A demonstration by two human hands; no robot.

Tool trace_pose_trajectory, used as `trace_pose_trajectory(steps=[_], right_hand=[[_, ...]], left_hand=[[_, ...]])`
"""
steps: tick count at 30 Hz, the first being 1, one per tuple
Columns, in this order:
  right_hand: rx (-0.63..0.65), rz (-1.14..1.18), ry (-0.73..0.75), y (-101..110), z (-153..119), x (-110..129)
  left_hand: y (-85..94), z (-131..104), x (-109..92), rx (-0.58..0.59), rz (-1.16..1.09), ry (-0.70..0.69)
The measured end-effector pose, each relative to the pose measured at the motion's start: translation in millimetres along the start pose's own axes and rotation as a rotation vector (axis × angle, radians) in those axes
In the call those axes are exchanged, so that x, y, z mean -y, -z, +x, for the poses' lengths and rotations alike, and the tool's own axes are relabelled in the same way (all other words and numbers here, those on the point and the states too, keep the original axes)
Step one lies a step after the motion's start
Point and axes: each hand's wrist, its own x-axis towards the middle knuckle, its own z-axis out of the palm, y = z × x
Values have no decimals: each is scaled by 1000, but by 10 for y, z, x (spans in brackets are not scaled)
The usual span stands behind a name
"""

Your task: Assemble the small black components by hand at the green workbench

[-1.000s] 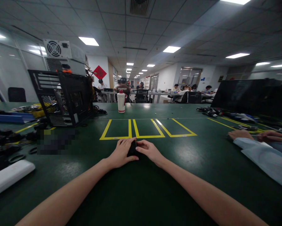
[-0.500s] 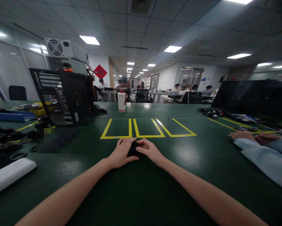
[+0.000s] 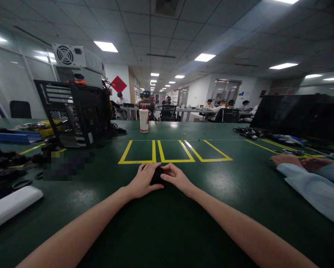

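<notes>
Between my two hands, on the green table [image 3: 167, 223], is a small black object [image 3: 156, 176]; it is too dark and covered to tell its kind. My left hand [image 3: 142, 181] is wrapped around its left side, fingers over the far edge and thumb along the near one. On the other side, the fingers and thumb of my right hand [image 3: 177, 178] close in a pinch at its right edge. Just beyond my hands lie yellow tape outlines [image 3: 178, 161] on the tabletop.
Left stand a black computer case [image 3: 83, 115] with power supplies [image 3: 74, 59] on top, a blue tray [image 3: 16, 137] and a white block [image 3: 13, 208]. A white cup [image 3: 143, 120] is ahead. At right, another person's sleeved arms [image 3: 312, 186] rest near a dark monitor [image 3: 286, 115].
</notes>
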Motion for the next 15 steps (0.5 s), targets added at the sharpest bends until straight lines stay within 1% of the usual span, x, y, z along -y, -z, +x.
trace_pose_trajectory(steps=[3,6,9,12,15], right_hand=[[-59,-43,2,-18,7,10],[-84,-92,-60,-10,17,1],[-30,-87,-77,14,19,-17],[36,-27,-28,30,17,-32],[50,2,5,27,13,-38]], left_hand=[[9,4,-13,5,-4,1],[15,10,-25,6,-2,0],[15,13,-26,5,0,-3],[5,12,-14,0,9,-6],[-8,12,-1,-4,19,-8]])
